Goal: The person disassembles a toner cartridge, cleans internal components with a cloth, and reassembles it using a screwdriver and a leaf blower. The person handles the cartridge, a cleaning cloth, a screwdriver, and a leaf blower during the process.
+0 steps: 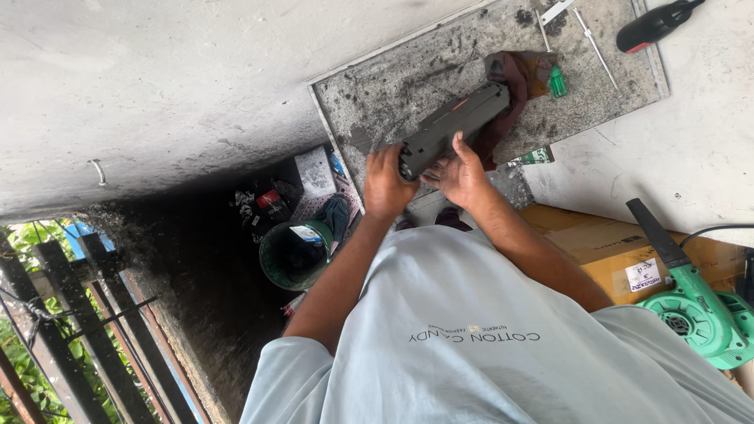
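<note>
Both of my hands hold a long dark grey toner cartridge (455, 126) at its near end, above a dirty grey board (393, 86). My left hand (385, 184) grips the cartridge's end from the left. On the right side of that end, my right hand (463, 177) presses with its fingers spread along the body. The far end of the cartridge lies over a maroon cloth (514, 74) on the board. My pale blue shirt fills the bottom of the view.
A green-handled screwdriver (557, 80), a thin metal screwdriver (597, 51) and a black-and-red tool (656, 23) lie at the board's far side. A green blower (695, 310) rests on a cardboard box (605, 243) at right. A green bucket (294, 255) and black railing (71, 330) stand at left.
</note>
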